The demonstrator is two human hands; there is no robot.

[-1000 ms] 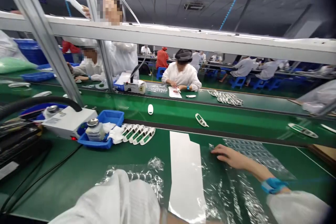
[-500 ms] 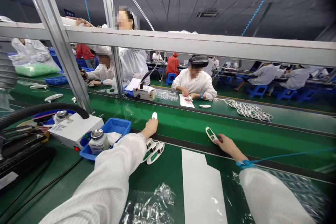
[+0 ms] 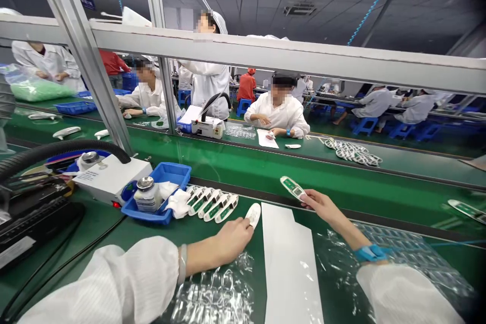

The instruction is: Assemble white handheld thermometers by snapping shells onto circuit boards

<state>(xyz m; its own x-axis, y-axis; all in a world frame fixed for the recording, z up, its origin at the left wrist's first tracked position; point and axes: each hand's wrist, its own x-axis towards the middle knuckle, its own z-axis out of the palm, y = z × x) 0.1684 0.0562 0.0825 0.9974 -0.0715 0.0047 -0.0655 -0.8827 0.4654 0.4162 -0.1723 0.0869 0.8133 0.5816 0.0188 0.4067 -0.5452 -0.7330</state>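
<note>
My left hand (image 3: 234,239) is closed on a white oval plastic housing (image 3: 253,215), just left of the white paper sheet (image 3: 290,268). In my right hand (image 3: 321,203) is a white oval housing with a green circuit board (image 3: 291,187), gripped by its near end over the belt's front edge. A blue band (image 3: 370,253) circles my right wrist. Several like housings with green boards (image 3: 227,207) lie in a slanted row beyond my left hand. Clear plastic blister trays (image 3: 214,296) lie below that hand.
A blue bin (image 3: 170,174) with a metal-capped bottle (image 3: 147,195) and white wipes stands left, beside a white box (image 3: 114,177). The green belt (image 3: 243,167) carries another housing (image 3: 469,210) at right. Clear trays (image 3: 413,253) lie under my right arm. A metal frame (image 3: 243,50) crosses overhead; co-workers sit opposite.
My left hand has come back from the belt toward me with the white housing, uncovering the row. My right hand has shifted slightly left with its housing. Another housing shows on the belt at right.
</note>
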